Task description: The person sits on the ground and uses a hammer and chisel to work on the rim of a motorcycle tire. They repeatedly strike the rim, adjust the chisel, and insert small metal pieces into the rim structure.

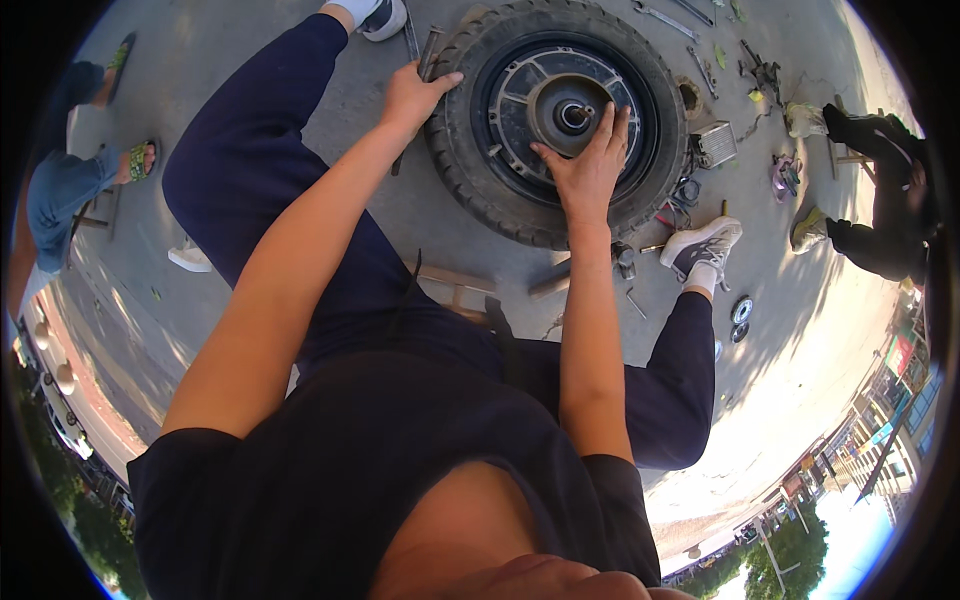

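Left hand (408,98), upper centre-left: fingers partly curled over metal bar (431,52), thumb at tyre (460,140) edge, firm grip can't tell | wheel (555,100): upper centre, on ground (345,100) | right hand (592,165): spread wide on hub (573,116), grasping nothing | risk: uneven push could shift wheel; loose bar could slip, pinch fingers

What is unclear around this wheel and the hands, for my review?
Head view:
Underside of the wheel: hidden by its upper face.
Part of the hub: behind the right hand.
Whether the left hand grips the rod: the hand itself covers its fingers.
Left shoe: cut by top edge.
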A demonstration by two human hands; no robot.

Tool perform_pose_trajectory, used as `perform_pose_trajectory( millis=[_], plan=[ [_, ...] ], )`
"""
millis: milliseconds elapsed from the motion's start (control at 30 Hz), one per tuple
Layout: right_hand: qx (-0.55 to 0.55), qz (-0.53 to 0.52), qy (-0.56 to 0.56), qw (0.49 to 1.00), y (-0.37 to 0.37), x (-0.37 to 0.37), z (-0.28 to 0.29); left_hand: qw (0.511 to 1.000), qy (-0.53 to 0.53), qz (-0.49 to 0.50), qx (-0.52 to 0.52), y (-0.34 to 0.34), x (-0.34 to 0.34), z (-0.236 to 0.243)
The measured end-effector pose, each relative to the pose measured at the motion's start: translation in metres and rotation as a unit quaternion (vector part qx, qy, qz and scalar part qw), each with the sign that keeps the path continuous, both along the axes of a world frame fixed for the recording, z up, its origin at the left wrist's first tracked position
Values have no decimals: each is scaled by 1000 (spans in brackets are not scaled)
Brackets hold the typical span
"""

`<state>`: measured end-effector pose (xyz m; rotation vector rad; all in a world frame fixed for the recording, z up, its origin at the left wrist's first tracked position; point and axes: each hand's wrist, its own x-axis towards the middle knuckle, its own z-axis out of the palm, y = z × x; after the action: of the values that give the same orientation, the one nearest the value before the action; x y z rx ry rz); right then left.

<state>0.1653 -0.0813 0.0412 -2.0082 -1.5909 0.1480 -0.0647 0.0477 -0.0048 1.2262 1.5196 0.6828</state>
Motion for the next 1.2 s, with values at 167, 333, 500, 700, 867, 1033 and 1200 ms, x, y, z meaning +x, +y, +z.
perform_pose_trajectory(
  millis=[167,333,500,700,867,1033,1200],
  plan=[
    [7,54,6,998,4,10,2,1000,17,-1,-3,0,-5,-9],
    [14,32,9,999,2,6,1,1000,24,4,-3,-4,3,12],
    [24,12,11,1000,2,0,-1,1000,-13,11,3,-2,1,1],
    [18,40,29,999,4,7,2,999,-41,21,13,-1,1,-1],
    [15,-2,27,1000,1,1,-2,999,-38,29,1,-3,4,0],
    [10,18,44,999,2,3,1,999,-40,34,-4,-2,-1,-5],
    [0,31,101,994,-2,15,5,997,-43,39,-47,1,0,1]
  ],
)
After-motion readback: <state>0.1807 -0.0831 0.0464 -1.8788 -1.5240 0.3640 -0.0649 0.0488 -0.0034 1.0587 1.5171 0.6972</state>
